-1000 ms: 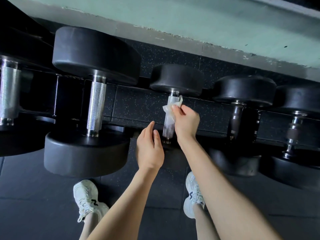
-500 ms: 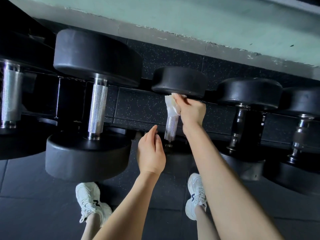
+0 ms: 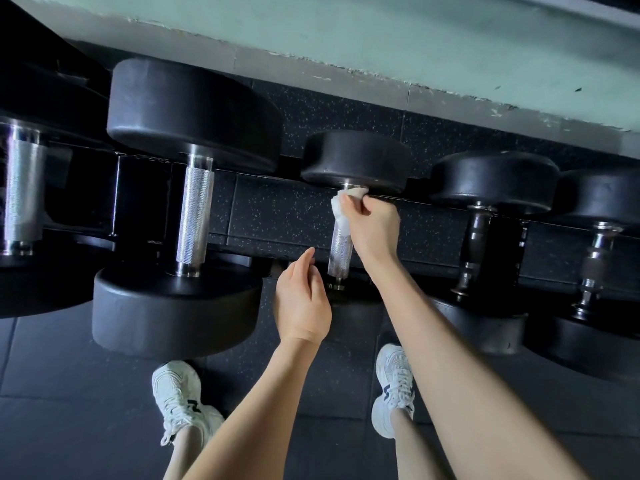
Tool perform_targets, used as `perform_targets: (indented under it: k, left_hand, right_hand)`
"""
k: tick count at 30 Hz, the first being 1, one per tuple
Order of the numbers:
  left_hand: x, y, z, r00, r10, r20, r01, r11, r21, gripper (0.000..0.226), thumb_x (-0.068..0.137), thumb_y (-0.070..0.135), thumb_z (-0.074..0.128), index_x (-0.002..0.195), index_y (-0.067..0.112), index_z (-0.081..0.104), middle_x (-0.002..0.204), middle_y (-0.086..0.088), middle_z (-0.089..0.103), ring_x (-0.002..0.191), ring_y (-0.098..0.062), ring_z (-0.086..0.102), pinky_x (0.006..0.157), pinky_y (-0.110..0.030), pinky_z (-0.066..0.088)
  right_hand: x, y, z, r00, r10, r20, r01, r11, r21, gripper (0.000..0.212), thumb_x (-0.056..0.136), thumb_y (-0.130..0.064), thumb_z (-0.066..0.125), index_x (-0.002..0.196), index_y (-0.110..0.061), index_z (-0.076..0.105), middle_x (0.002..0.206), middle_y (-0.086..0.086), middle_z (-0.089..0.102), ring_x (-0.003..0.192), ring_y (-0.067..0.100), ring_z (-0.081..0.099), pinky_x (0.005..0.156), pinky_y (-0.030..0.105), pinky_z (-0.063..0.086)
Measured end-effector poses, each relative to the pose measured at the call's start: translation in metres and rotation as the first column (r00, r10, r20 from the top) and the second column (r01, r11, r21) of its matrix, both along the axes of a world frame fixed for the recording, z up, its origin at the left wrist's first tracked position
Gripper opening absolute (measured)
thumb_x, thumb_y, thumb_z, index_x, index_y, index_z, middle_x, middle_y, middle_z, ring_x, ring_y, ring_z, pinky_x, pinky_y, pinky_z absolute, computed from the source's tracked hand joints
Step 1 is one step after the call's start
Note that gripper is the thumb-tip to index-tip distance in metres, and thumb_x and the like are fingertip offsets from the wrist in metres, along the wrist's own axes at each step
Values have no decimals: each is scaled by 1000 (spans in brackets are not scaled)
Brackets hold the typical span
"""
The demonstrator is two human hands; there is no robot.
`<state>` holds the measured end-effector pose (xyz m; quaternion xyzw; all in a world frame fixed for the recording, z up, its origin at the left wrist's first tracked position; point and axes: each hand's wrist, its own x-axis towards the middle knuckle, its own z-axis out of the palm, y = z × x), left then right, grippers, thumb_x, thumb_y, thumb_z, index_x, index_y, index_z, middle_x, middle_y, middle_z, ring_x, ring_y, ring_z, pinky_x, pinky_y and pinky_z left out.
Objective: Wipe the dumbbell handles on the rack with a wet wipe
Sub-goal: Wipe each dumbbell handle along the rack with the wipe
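Several black dumbbells lie side by side on a low rack. The middle dumbbell (image 3: 355,161) has a knurled steel handle (image 3: 340,251). My right hand (image 3: 372,225) grips a white wet wipe (image 3: 341,211) wrapped round the far end of that handle, just under the far weight head. My left hand (image 3: 301,299) hovers with relaxed fingers near the handle's near end, holding nothing. The near weight head of this dumbbell is mostly hidden behind my arms.
A large dumbbell (image 3: 194,209) lies to the left, another steel handle (image 3: 22,195) at the far left. Two smaller dumbbells (image 3: 485,237) (image 3: 595,265) lie to the right. A pale green wall (image 3: 381,39) runs behind. My white shoes (image 3: 180,400) stand on black rubber floor.
My right hand has slid the wipe along the handle from its middle up to the far end. My left hand has stayed near the near end.
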<state>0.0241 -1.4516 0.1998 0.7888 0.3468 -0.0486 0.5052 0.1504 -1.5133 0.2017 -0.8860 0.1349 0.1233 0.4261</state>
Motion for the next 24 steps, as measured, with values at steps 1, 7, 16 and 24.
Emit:
perform_targets:
  k: [1,7,16,24]
  left_hand:
    - [0,0,0,1000,-3,0,3,1000,2,36,98,11,38,130,12,54,122,-1,61,116,-16,53,95,-23,38]
    - [0,1,-1,1000,10,-10,-10,1000,-7,38,97,10,39,133,12,51,126,-4,60,118,-18,52,98,-27,39]
    - [0,1,3,1000,9,-28,-11,998,-57,54,94,4,38,145,23,34,133,1,55,119,-19,51,94,-30,40]
    - [1,1,6,999,44,-29,-46,995,-86,59,95,5,36,148,29,24,134,-1,55,116,-18,53,85,-24,37]
  right_hand:
    - [-4,-2,1,999,32,-1,-32,999,-18,56,84,-29,66,46,-18,25,47,-5,26,59,20,28,55,29,24]
    - [-50,-33,1,934,276,-227,-286,958,-8,56,85,-33,66,43,-19,31,48,-4,24,50,8,20,44,24,17]
    - [-44,-47,10,749,382,-541,-233,917,325,14,81,-7,70,70,0,64,80,10,70,67,2,57,69,16,45]
    - [-59,-28,2,911,186,-368,-165,982,87,13,78,-10,70,65,-12,70,72,5,73,70,15,70,72,30,57]
